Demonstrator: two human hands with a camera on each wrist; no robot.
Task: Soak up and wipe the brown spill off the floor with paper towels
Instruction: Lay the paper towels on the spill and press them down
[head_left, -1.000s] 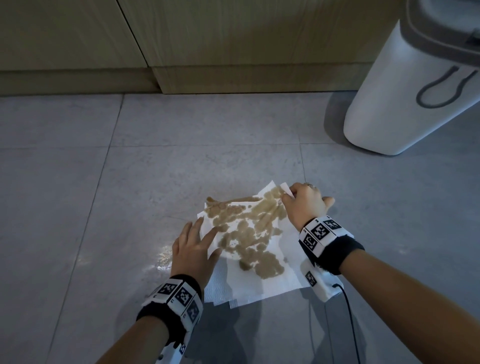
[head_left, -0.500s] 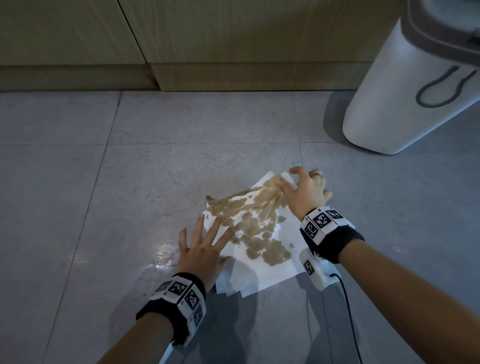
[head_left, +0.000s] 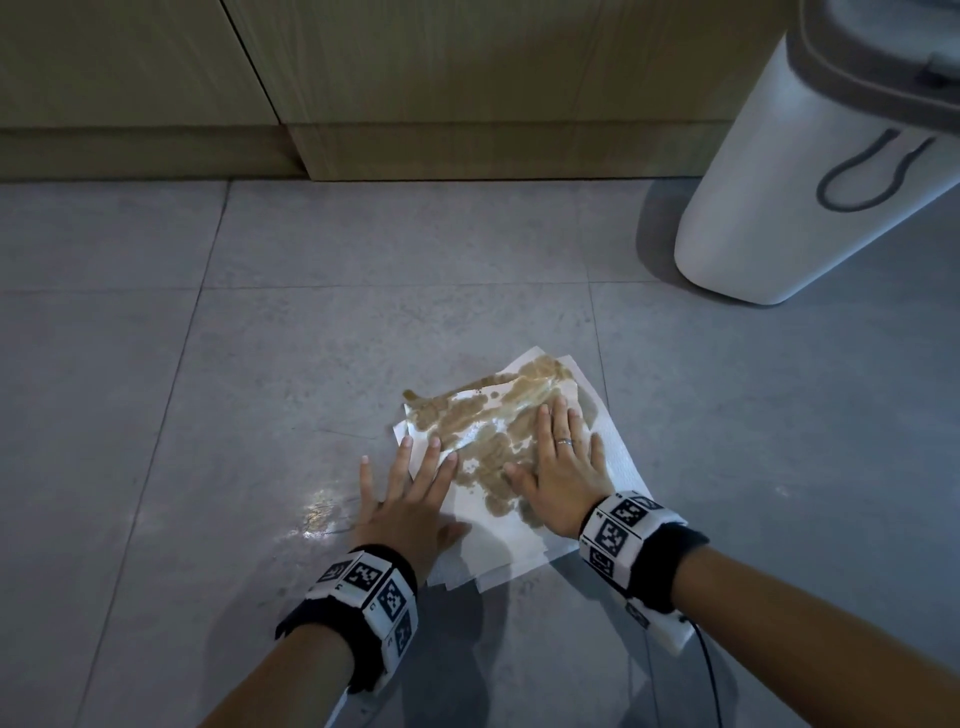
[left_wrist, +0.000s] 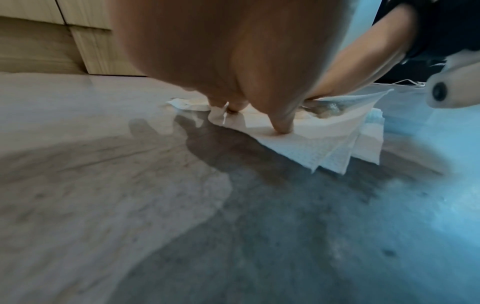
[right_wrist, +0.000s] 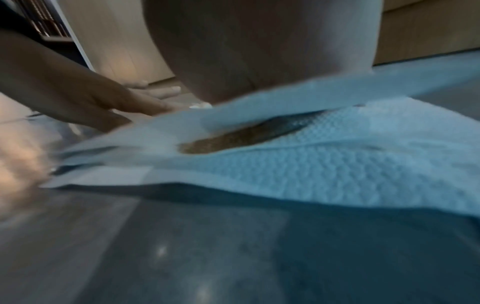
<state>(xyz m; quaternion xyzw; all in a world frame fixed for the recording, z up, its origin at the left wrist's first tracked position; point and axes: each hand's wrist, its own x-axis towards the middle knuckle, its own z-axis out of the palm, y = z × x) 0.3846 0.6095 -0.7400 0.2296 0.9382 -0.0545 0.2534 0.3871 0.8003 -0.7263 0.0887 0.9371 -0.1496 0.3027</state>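
Head view, with both wrist views. A stack of paper towels lies flat on the grey tiled floor, covering the brown spill, which has soaked through as blotches across the far and middle part of the top sheet. The left hand rests with fingers spread and straight, grasping nothing, its palm on the stack's near left edge and its outer fingers on bare tile. The right hand lies flat, fingers extended, pressing the stained area; its grip is likewise released. A white bin stands far right, well apart; wooden cabinets run along the far side. Probable risks: the wet sheet may tear under a sideways wipe; liquid at the stack's far left corner, where brown reaches the edge, may be smeared onto clean tile; the sheets, fanned apart at the near corner, may slide over one another.
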